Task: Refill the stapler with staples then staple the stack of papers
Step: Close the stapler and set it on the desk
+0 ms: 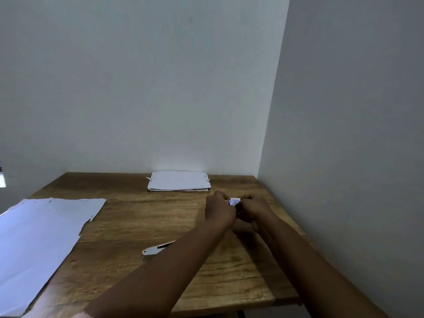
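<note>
Grainy wooden table (128, 216) | both hands, left (219, 208) and right (253, 208), pinch small white box (234, 201) | flat metal stapler (156, 249) beside

Head view, down over table (128, 226)

stapler (158, 248) half behind forearm, paper sheets (39, 244) cropped left

so it's a brown wood-grain tabletop (128, 216) shoved right into a corner, with a plain pale grey-white back wall (146, 88) behind it and a slightly darker grey side wall (355, 111) running along its right edge. way over at the left edge of the shot there's a small whitish thing (2, 179) near the wall, cut off by the frame so can't tell what it is
</note>
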`<state>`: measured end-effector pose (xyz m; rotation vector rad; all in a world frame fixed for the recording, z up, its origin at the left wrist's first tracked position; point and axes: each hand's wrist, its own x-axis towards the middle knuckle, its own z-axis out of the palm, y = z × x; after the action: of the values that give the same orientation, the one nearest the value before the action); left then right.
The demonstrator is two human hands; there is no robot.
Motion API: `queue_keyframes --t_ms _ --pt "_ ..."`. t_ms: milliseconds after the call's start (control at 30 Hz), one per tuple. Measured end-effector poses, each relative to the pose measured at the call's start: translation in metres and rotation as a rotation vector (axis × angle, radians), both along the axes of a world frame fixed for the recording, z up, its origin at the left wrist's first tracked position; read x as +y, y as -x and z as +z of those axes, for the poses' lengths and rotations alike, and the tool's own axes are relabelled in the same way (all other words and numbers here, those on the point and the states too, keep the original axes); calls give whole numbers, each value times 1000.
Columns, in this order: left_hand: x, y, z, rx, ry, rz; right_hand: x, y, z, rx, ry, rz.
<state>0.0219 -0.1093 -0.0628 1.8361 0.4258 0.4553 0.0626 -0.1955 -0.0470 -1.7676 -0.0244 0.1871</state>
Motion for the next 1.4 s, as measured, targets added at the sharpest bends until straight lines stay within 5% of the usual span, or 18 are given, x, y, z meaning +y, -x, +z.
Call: queue_keyframes --t_ms 233,667,967,1400 --pt "8 -94 22 130 -130 -79 14 -87 2 -93 2 -114" --pt "17 -237 5 208 -434 -205 20 -221 -24 -178 411 -261" --pt "17 -226 -11 182 -310 -190 21 -212 -30 -240 500 -244" --pt "30 -104 56 153 -623 -341 20 -102 25 -384 636 10"
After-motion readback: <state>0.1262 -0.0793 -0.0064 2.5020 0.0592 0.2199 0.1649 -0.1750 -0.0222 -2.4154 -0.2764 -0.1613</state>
